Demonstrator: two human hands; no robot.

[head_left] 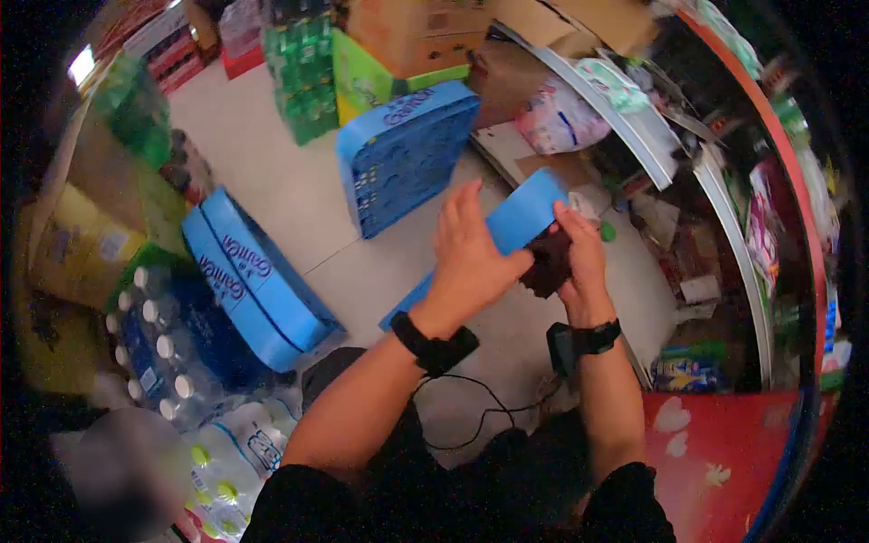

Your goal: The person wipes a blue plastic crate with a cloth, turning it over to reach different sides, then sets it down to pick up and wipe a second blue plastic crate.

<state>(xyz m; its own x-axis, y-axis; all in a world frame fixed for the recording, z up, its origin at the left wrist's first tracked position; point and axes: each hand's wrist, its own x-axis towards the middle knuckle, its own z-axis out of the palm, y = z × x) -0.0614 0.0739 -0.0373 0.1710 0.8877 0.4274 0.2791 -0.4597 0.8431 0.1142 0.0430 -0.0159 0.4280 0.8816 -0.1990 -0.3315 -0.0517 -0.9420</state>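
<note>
A light blue carton (523, 214) is seen edge-on in front of me, a long narrow side running from lower left to upper right. My left hand (466, 258) lies across it with fingers stretched and apart, its thumb pointing towards a dark brown cloth (548, 262). At the carton's upper right end, my right hand (584, 253) is closed round the bunched cloth, fingertips by the carton's edge. Both wrists wear black bands. Most of the carton is hidden behind my left hand and forearm.
Two more blue cartons with lettering, one left (249, 271) and one ahead (412, 154), stand on the tiled floor (272, 163). Bottle packs (167, 344) are at left, green bottles (299, 81) behind. Shelves (634, 136) curve along the right; a black cable (489, 407) lies below.
</note>
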